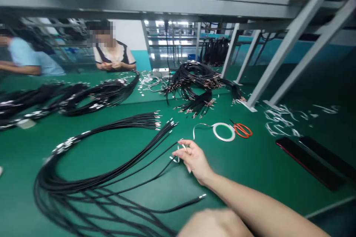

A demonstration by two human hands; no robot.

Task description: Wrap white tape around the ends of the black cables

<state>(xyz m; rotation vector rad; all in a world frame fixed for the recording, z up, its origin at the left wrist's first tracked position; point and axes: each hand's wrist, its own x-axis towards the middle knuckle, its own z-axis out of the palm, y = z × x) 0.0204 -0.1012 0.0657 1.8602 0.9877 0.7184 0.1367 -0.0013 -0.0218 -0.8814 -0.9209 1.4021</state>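
My right hand [194, 159] reaches in from the lower right, its fingers pinched at the end of a thin black cord [155, 162]. A second cord end lies against the lower fingers. A narrow white strip [175, 160] curls at the fingertips. These cords belong to a long bundle of black cords [91, 183], curved in a loop and banded with white strips on its left bend. Several cord ends carry small metal tips. My left hand [217, 224] is at the bottom edge, blurred and cut off; its fingers are hidden.
A white tape roll [224, 132] lies beside orange-handled scissors [242, 130]. Two dark phone-like slabs [306, 161] and white scraps [280, 118] are on the right. More cord bundles [194, 76] lie behind, below a grey shelf [167, 0] on metal legs. Two people sit across the table.
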